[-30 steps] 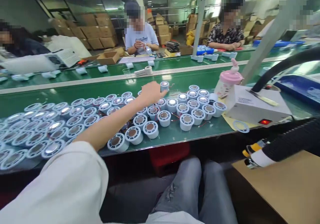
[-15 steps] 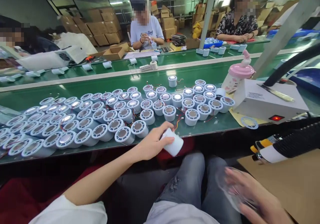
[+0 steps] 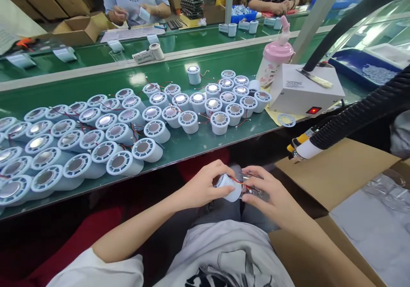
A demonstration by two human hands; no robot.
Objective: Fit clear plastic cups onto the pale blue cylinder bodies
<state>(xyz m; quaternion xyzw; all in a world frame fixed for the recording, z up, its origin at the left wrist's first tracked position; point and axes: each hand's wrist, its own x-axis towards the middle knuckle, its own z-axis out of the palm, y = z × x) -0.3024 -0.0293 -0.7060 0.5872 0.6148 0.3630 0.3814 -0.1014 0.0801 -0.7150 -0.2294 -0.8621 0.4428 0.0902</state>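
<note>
Head view shows the 2 hands meeting over the person's lap, in front of the near edge of the green table [image 3: 205,147]. The left hand [image 3: 205,185] has its thumb and fingers clamped on 1 pale blue housing [image 3: 232,192]. The right hand [image 3: 277,197] curls its fingers and thumb around 1 clear plastic piece [image 3: 255,190], whose outline is partly hidden. The housing lies just to the left of the right fingertips, and the left hand is the nearer to it. It is tilted, and its long axis seems to run across, from the left palm toward the right hand. Red and yellow wires [image 3: 238,181] come out at the side facing the right hand; whether housing and clear piece touch, I cannot tell.
</note>
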